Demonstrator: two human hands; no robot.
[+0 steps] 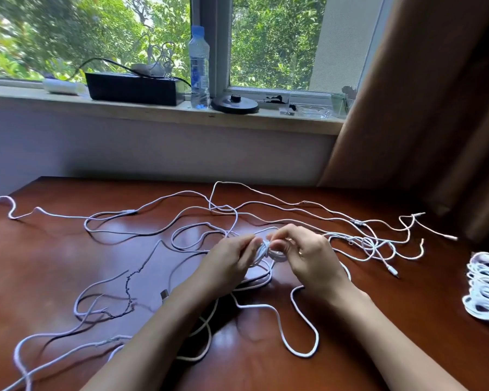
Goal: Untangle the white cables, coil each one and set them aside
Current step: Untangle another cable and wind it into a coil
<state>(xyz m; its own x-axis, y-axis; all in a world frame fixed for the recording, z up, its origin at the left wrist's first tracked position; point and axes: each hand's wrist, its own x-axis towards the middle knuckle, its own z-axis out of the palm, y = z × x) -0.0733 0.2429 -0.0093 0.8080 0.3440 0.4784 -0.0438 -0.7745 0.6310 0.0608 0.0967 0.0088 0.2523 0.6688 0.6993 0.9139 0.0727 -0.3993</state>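
Several white cables (141, 231) lie tangled in loose loops across the brown wooden table (350, 320). At the table's middle my left hand (232, 258) grips a small coil of white cable (264, 251), its loops bunched between both hands. My right hand (305, 249) pinches the same coil from the right with fingertips and thumb. The cable's free length (299, 328) trails from the coil toward me in a wide loop. A pile of coiled white cable (484, 289) rests at the table's right edge.
A windowsill behind the table carries a black box (133, 87), a water bottle (199, 69), a round black base (235, 104) and small clutter. A brown curtain (435, 108) hangs at the right, close to the table's far corner.
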